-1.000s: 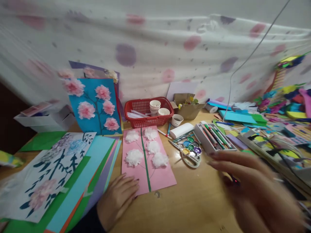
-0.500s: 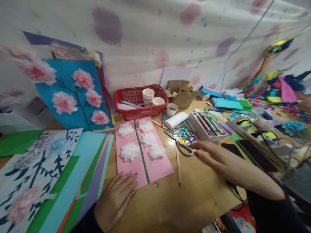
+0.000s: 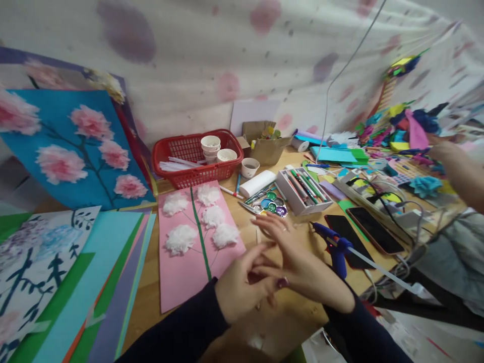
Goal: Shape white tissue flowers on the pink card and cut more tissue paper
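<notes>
My left hand (image 3: 242, 285) and my right hand (image 3: 306, 269) meet over the front of the wooden table. The left hand's fingers curl against the right hand's fingers; anything between them is hidden. My right hand's fingers stretch out to the left. Just left of both hands lies a pink card (image 3: 176, 287) with white tissue-paper flowers (image 3: 181, 239) and a green painted stem (image 3: 200, 232). Scissors (image 3: 247, 207) are partly covered behind my right hand, beside a paint palette (image 3: 273, 205). A blue hot glue gun (image 3: 338, 247) with its glue stick rests to the right.
Behind stand a red basket (image 3: 196, 176) with paper cups, a water cup (image 3: 250, 167) and a box of markers (image 3: 302, 201). Two phones (image 3: 374, 229) and a power strip (image 3: 378, 196) lie right. Coloured sheets (image 3: 113, 272) fill the left. Another person's arm (image 3: 459, 169) shows far right.
My left hand has left the pink card and come right to meet my right hand. The right hand has drawn back from the scissors. The view has turned right, uncovering the glue gun.
</notes>
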Motion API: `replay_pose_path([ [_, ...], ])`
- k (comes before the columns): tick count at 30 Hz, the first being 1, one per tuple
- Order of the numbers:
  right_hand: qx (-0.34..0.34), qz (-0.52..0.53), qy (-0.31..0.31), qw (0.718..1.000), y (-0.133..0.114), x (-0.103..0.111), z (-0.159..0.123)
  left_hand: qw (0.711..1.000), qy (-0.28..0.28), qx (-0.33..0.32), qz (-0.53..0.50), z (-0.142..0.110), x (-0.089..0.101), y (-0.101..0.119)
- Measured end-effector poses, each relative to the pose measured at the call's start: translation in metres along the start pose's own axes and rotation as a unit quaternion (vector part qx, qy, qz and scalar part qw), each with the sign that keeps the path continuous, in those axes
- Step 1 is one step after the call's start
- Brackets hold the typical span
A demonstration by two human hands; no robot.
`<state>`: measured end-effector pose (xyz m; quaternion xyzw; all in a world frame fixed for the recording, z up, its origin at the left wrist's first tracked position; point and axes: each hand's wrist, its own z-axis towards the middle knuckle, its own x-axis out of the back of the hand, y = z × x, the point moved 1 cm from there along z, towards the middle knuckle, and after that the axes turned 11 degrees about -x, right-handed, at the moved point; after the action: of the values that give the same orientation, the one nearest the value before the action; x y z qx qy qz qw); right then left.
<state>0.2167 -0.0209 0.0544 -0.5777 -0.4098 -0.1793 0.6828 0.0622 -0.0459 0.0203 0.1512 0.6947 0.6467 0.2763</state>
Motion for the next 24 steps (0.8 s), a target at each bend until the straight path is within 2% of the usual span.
replay_pose_path([
  [3,0.010,-0.036,-0.105,0.994,0.001,0.012,-0.009,0.994,-0.064,-0.004,0.087,0.005,-0.012,-0.010],
  [6,0.004,-0.024,-0.219,0.975,0.002,0.042,-0.009,0.988,-0.042,0.017,0.147,-0.006,-0.006,-0.024],
  [7,-0.012,-0.010,-0.221,0.975,0.003,0.052,-0.004,0.988,-0.032,0.038,0.143,-0.011,-0.001,-0.030],
  [8,-0.047,-0.001,-0.171,0.984,0.004,0.061,0.005,0.988,-0.028,0.050,0.143,-0.015,0.004,-0.036],
  [9,-0.071,-0.004,-0.088,0.994,0.006,0.068,0.016,0.986,-0.024,0.051,0.156,-0.019,0.009,-0.042],
  [11,-0.108,-0.039,0.041,0.993,0.010,0.073,0.048,0.979,-0.010,0.026,0.201,-0.023,0.017,-0.052],
  [13,-0.118,-0.099,0.078,0.985,0.017,0.067,0.086,0.961,0.028,-0.059,0.267,-0.024,0.021,-0.061],
  [14,-0.113,-0.148,0.066,0.980,0.021,0.060,0.105,0.943,0.062,-0.122,0.304,-0.024,0.021,-0.064],
  [16,-0.081,-0.258,0.005,0.963,0.029,0.046,0.140,0.885,0.130,-0.251,0.370,-0.024,0.020,-0.067],
  [18,-0.020,-0.364,-0.044,0.930,0.035,0.032,0.164,0.831,0.179,-0.333,0.409,-0.023,0.018,-0.069],
  [20,0.017,-0.420,-0.073,0.904,0.040,0.021,0.177,0.811,0.194,-0.361,0.418,-0.022,0.015,-0.067],
  [24,0.026,-0.458,-0.087,0.884,0.047,0.010,0.185,0.813,0.203,-0.355,0.414,-0.023,0.009,-0.059],
])
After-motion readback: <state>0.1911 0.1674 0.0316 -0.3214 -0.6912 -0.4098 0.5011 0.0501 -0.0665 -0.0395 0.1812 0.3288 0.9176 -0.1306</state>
